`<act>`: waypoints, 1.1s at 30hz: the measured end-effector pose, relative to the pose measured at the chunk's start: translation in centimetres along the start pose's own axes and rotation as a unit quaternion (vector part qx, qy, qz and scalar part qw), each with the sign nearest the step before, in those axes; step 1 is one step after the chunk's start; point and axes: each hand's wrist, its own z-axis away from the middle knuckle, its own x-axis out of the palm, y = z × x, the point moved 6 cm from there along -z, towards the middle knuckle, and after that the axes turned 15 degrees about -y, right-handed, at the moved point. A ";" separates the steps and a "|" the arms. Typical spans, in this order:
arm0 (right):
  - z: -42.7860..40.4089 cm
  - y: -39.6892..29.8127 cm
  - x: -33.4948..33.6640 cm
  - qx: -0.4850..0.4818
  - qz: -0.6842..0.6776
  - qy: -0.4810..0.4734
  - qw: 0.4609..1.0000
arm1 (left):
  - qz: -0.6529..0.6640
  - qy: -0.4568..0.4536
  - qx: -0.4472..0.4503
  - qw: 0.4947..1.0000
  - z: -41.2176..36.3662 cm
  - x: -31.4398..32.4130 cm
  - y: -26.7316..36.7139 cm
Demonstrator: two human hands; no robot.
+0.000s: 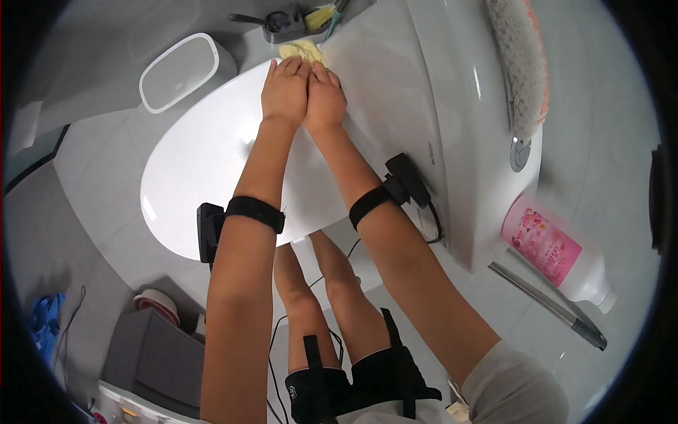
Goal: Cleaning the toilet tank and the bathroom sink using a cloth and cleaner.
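Both my hands lie side by side over the far edge of a white toilet lid (196,153), near its hinge end. My left hand (286,90) rests with its fingertips at a crumpled pale yellow cloth (303,50). Against it, my right hand (324,100) also reaches the cloth with its fingers. The fingers hide part of the cloth, and the palms face down. Right of the hands is the toilet's white ceramic body (381,69), with the tank (461,106) beyond it. Each forearm wears a black strap with a small black device.
A white-rimmed bin (212,58) stands beyond the lid, near a grey holder (286,32) with brushes. A grey fluffy duster head (522,69) lies on the tank by the flush button (520,153). At right are a pink-labelled bottle (551,249) and a metal pole (535,294). Cables cross the floor.
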 end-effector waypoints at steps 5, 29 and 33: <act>6.5 2.0 0.0 0.111 0.019 -0.138 0.984 | 0.097 0.002 0.052 0.994 4.0 1.2 3.9; 8.8 2.6 0.3 0.097 -0.026 -0.062 0.993 | -0.029 -0.111 0.091 0.989 3.0 2.8 5.1; 15.9 4.0 0.4 0.130 -0.022 -0.077 0.988 | -0.005 -0.093 0.105 0.990 8.7 5.6 9.0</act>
